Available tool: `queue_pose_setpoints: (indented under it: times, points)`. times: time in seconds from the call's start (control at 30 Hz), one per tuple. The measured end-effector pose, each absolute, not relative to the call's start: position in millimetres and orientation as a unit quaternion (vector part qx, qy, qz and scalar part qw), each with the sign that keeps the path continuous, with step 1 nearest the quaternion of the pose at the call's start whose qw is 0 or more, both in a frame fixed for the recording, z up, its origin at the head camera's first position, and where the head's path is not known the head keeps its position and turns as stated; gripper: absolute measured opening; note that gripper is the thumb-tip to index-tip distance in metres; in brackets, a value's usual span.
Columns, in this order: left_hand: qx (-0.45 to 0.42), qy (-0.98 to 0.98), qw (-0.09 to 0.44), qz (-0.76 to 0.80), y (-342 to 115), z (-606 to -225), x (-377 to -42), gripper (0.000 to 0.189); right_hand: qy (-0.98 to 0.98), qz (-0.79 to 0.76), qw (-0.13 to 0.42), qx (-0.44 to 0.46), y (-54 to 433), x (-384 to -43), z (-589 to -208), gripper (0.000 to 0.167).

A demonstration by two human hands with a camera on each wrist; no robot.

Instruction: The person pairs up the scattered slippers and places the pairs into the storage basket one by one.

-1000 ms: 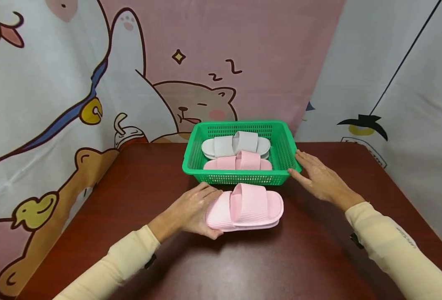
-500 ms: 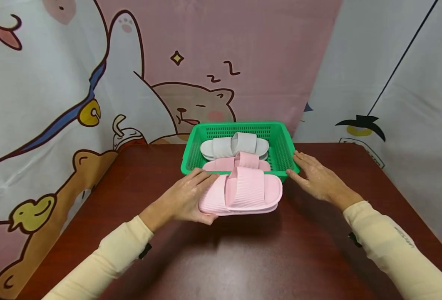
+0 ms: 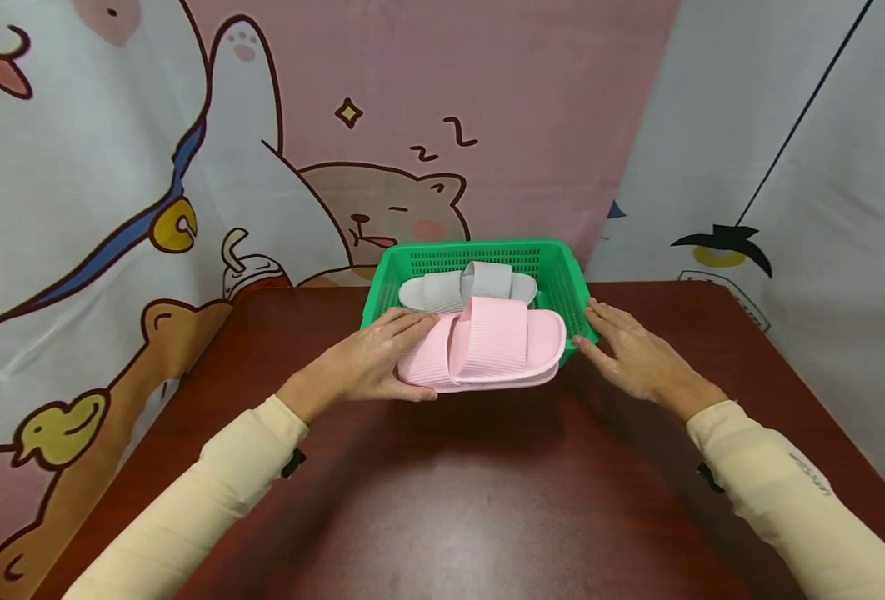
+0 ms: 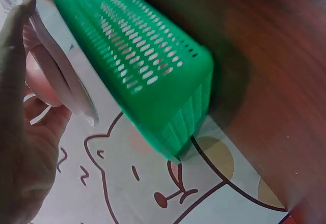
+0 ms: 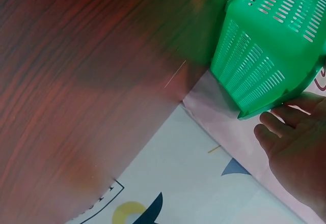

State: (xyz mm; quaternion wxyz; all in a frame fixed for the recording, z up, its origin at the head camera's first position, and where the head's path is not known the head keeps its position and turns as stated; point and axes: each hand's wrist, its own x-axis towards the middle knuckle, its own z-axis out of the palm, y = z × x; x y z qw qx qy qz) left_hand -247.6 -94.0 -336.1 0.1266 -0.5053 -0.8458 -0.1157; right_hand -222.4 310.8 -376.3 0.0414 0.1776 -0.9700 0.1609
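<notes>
My left hand (image 3: 360, 358) grips one end of a pair of pink slippers (image 3: 491, 350), thumb below and fingers over the top. The pair is raised above the table, in front of and overlapping the near rim of a green plastic basket (image 3: 565, 287). White slippers (image 3: 441, 292) lie inside the basket. Another pink pair in there is hidden behind the held ones. At the basket's right end, my right hand (image 3: 641, 354) has its fingers extended against the rim. The right wrist view shows those fingertips (image 5: 277, 124) at the basket's edge.
The basket stands near the back of a dark reddish-brown table (image 3: 457, 517). Directly behind the table hangs a printed cloth (image 3: 547, 125) with cartoon animals, and it continues along both sides.
The left hand has lifted the pink slippers from in front of the basket up to its near rim, covering the pink pair inside. The right hand has stayed at the basket's right end.
</notes>
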Motion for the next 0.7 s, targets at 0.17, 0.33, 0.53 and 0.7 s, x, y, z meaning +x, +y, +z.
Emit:
queue_pose_setpoints:
  times: [0.17, 0.33, 0.53, 0.7]
  points:
    - [-0.472, -0.866, 0.106, -0.130, -89.8, -329.6, -263.4, 0.100, -0.971, 0.163, 0.036, 0.174, 313.5, -221.0, -375.5, 0.075]
    - [-0.457, -0.869, 0.106, -0.156, -86.4, -327.0, -280.1, 0.101, -0.971, 0.161, 0.041, 0.171, 314.2, -221.9, -375.2, 0.077]
    - [-0.440, -0.875, 0.100, -0.178, -83.0, -330.5, -307.0, 0.101, -0.971, 0.161, 0.038, 0.172, 314.1, -221.8, -374.3, 0.077]
    - [-0.411, -0.893, 0.072, -0.167, -80.2, -336.5, -329.2, 0.099, -0.971, 0.161, 0.031, 0.176, 312.6, -221.2, -373.8, 0.077]
